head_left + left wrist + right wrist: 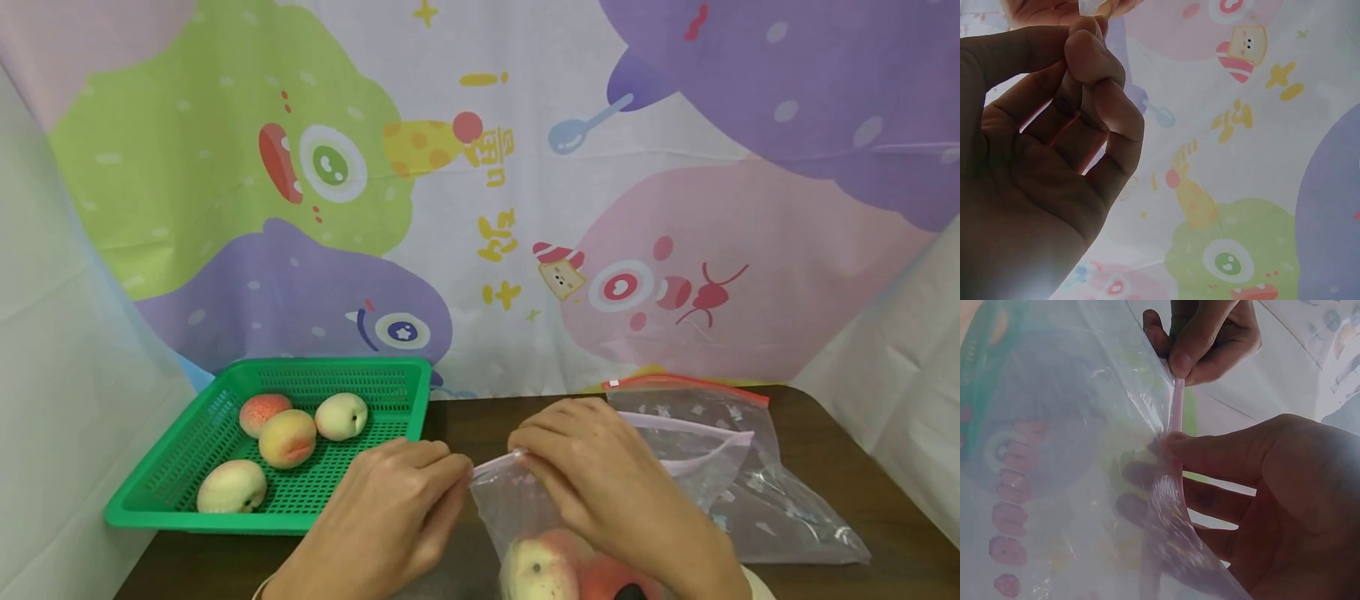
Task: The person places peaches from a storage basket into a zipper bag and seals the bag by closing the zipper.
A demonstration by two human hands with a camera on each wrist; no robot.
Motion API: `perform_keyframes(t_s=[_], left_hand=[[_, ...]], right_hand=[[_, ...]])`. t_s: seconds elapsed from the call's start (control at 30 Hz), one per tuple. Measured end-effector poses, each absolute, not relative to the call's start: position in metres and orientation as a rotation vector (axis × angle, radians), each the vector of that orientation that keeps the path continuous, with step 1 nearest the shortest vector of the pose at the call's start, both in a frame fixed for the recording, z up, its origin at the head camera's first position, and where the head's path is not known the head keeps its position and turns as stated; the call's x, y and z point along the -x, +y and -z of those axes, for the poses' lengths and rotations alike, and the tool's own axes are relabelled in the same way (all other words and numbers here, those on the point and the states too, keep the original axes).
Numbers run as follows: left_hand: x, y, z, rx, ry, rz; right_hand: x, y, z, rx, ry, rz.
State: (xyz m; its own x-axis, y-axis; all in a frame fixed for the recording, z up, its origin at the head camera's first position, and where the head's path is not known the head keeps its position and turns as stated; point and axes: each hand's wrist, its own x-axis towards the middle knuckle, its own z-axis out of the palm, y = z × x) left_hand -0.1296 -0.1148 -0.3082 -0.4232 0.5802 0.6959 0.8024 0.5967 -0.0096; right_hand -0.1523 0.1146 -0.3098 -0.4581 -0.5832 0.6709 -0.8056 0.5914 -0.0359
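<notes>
The left hand (pixel 393 504) and right hand (pixel 600 462) are bare, with slender fingers. A pale cream sleeve (pixel 757 585) ends at the right forearm; a thin, light cuff (pixel 260 590) edges the left.

A basket (pixel 217 522) holding four peaches (pixel 287 439) sits left on the table (pixel 900 533); to its right, a bag (pixel 489 493) with fruit (pixel 543 571) inside is before a second bag (pixel 795 518); behind hangs a curtain (pixel 517 350).

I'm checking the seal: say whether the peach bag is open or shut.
The peach bag is partly open: beside the right hand, its pink edges stand apart.
</notes>
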Motion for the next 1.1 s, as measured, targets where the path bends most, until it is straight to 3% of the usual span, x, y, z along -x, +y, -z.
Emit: perform_keyframes(t_s=[1.1], left_hand=[[0.1324,-0.1124,0.3112,1.084,-2.150,0.335]], right_hand=[[0.1535,0.1186,0.3093,-1.112,-2.237,-0.475]])
